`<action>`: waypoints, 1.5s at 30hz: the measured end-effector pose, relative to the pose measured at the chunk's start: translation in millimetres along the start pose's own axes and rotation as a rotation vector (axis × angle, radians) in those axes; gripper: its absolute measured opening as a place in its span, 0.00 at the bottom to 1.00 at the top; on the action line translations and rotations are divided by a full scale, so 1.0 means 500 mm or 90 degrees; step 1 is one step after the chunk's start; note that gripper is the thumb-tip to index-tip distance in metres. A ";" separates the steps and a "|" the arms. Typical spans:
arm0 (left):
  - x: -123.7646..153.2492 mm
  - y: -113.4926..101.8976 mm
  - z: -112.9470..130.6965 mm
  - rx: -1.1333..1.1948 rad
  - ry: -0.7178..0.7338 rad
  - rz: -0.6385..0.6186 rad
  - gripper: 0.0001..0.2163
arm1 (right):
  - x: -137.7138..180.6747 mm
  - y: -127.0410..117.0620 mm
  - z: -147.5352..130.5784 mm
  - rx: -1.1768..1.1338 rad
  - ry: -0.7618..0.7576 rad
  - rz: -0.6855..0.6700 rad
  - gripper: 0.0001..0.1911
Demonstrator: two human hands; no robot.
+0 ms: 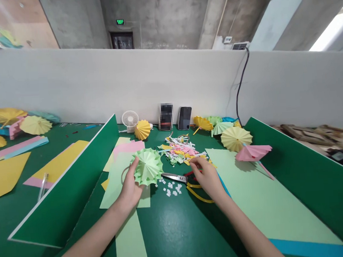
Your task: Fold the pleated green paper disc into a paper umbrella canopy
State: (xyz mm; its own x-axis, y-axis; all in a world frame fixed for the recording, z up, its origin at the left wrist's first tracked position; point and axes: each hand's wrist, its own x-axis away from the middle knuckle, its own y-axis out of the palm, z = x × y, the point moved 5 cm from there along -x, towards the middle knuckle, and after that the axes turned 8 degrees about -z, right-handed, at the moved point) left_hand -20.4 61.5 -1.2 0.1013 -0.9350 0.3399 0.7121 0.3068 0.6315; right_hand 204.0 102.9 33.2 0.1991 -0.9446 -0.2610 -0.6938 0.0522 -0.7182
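Left hand, just left of centre: is gripping a light green pleated paper disc by its left edge, the thumb resting on the rim. The disc is occupying the centre of the frame, its pleats fanning outward.

Right hand, right of centre: its fingers are curling inward, thumb and forefinger tips drawing close; cannot tell whether they are holding anything.

Scissors, one pair: are lying partly behind the right hand, blades pointing left.

White paper bits, several: are lying scattered below the blades.

Mixed paper scraps, one heap: are lying above the scissors.

White fan, upper middle: is standing behind a yellow pleated paper piece.

Phones, two: are leaning at the white wall.

Pale yellow paper umbrella and pink paper umbrella: are resting right of centre, near a large green sheet.
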 end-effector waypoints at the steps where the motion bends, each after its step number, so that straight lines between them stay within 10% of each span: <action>1: 0.002 0.003 -0.001 -0.004 0.002 -0.007 0.18 | 0.003 0.010 -0.005 -0.011 -0.002 -0.019 0.10; 8: 0.028 0.039 -0.027 -0.032 0.003 -0.174 0.25 | 0.056 0.092 -0.086 -0.230 -0.025 -0.283 0.25; 19: 0.038 0.052 -0.026 -0.389 0.158 -0.267 0.25 | 0.069 0.100 -0.091 -0.115 -0.027 -0.247 0.28; 27: 0.030 0.054 -0.050 -0.074 -0.136 -0.300 0.17 | 0.075 0.090 -0.118 0.121 -0.172 -0.179 0.22; 36: 0.003 0.038 -0.012 0.087 -0.108 -0.217 0.11 | 0.050 0.077 -0.106 0.103 -0.185 -0.095 0.10; 45: 0.005 0.041 0.007 0.126 -0.088 -0.200 0.13 | -0.074 0.178 -0.099 0.401 -0.230 -0.229 0.18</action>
State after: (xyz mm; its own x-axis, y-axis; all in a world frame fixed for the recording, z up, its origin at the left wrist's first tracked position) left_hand -8.1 66.1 15.0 -0.2043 -0.9603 0.1901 0.5443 0.0500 0.8374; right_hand 100.6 126.4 10.7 0.6213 -0.7813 -0.0603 -0.0471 0.0395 -0.9981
